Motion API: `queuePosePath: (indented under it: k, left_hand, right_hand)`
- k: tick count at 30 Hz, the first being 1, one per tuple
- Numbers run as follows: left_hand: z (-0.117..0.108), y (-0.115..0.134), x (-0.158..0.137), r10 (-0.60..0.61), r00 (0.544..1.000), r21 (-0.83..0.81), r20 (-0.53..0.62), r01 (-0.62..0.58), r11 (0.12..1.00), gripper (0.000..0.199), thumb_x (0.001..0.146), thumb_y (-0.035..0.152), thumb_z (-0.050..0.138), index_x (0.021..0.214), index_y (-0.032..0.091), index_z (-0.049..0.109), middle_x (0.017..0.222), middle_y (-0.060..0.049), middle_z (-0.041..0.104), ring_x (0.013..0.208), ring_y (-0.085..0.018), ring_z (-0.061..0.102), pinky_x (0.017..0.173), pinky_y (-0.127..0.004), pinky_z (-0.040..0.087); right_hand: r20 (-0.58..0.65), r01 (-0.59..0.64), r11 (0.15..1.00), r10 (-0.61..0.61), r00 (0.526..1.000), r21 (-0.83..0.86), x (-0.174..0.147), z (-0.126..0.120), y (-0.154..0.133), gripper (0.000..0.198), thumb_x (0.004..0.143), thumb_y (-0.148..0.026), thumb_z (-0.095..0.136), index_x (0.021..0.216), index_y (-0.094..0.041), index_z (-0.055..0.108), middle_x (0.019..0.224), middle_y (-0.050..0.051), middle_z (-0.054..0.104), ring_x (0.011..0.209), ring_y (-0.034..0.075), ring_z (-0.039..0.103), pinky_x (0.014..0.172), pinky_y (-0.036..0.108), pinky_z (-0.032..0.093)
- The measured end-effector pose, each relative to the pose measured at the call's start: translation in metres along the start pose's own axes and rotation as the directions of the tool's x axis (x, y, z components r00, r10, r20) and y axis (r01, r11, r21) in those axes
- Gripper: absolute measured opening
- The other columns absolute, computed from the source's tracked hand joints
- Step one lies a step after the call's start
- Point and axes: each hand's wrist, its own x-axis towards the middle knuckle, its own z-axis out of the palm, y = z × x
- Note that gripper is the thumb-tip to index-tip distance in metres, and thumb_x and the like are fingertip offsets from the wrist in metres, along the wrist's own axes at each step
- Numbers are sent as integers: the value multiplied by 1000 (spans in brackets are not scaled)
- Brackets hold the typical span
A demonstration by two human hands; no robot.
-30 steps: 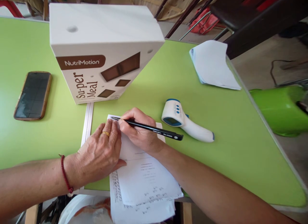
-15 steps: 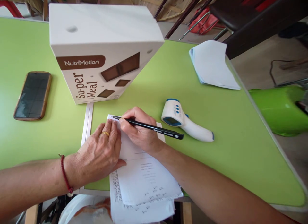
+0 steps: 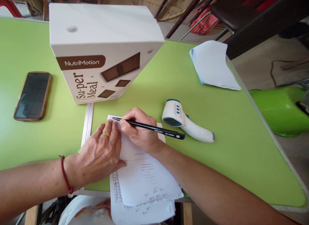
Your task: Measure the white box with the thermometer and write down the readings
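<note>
My right hand (image 3: 140, 131) grips a black pen (image 3: 156, 129), its tip resting at the top left corner of a stack of white paper sheets (image 3: 149, 180). Flat on the left edge of those sheets lies my left hand (image 3: 102, 149), fingers stretched out close to the pen tip. A gold ring and a red cord bracelet are on that side. Print and handwritten marks show on the lower part of the sheets, which hang over the table's front edge. Part of the top sheet is hidden under both hands.
A tall white NutriMotion box (image 3: 106, 25) stands beyond my hands. A phone (image 3: 32, 96) lies at left, a white infrared thermometer (image 3: 185, 120) at right, folded papers (image 3: 213, 65) at the far right. The green table (image 3: 229, 167) has a metal seam. A green stool (image 3: 277, 110) stands beyond it.
The back end of the pen has tilted very slightly up and right. Both hands and the sheets stay where they were.
</note>
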Motion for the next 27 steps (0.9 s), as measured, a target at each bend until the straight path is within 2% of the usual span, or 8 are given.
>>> queuePosePath:
  k: [15,22,27]
  left_hand:
    - [0,-1,1,-10,1000,-1,-14,10,1000,87,78,59,71,124,-13,55,130,-36,53,119,-44,57,99,-47,51]
    - [-4,0,0,-5,998,2,64,5,1000,86,82,58,67,127,-14,51,134,-37,49,123,-44,53,101,-48,49]
    - [-2,-1,0,-2,998,-14,58,3,1000,85,83,56,66,127,-15,49,134,-38,48,124,-45,53,102,-49,48]
  right_hand:
    - [-4,-4,1000,4,1000,-11,0,0,0,16,82,-21,58,70,-23,49,56,-7,55,49,9,51,48,20,43]
    - [-42,-8,1000,7,999,-15,0,0,-1,17,83,-23,57,69,-24,47,55,-7,54,49,11,50,49,23,44]
    - [-15,-14,1000,14,1000,-22,0,0,-1,15,83,-23,57,70,-24,48,57,-7,55,51,10,51,50,22,44]
